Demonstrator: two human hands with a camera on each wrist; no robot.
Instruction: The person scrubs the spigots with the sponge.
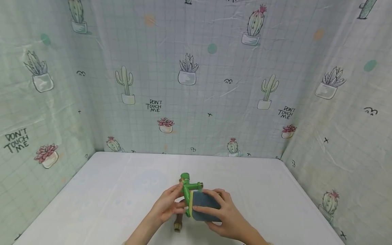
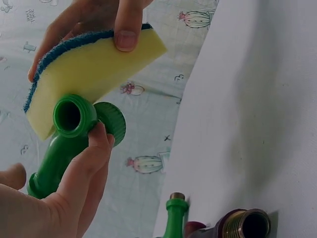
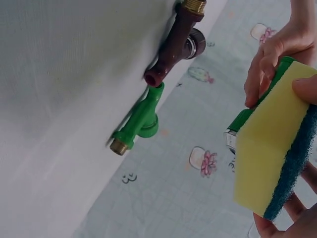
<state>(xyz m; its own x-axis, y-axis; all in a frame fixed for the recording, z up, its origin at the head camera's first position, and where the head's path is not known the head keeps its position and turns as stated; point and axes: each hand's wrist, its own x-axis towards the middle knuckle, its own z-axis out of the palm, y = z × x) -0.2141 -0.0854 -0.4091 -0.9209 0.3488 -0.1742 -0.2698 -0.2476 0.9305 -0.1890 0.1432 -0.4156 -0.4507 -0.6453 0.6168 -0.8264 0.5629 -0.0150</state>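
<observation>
My left hand (image 1: 166, 206) grips a green Y-shaped pipe fitting (image 2: 54, 161), held up above the table. In the left wrist view its round open end faces the camera, with a ribbed round cap beside it. A sponge (image 1: 203, 199), yellow with a dark blue scouring side, is in my right hand (image 1: 228, 216), thumb on one side and fingers on the other. Its yellow face lies against the green fitting and hides part of it. Below the hands, a brown fitting (image 3: 171, 57) with a brass threaded end lies on the table beside a second green fitting (image 3: 141, 116).
The white table (image 1: 122, 190) stretches out around both hands. A sheet (image 1: 208, 85) printed with cacti hangs behind the table and along its left and right sides.
</observation>
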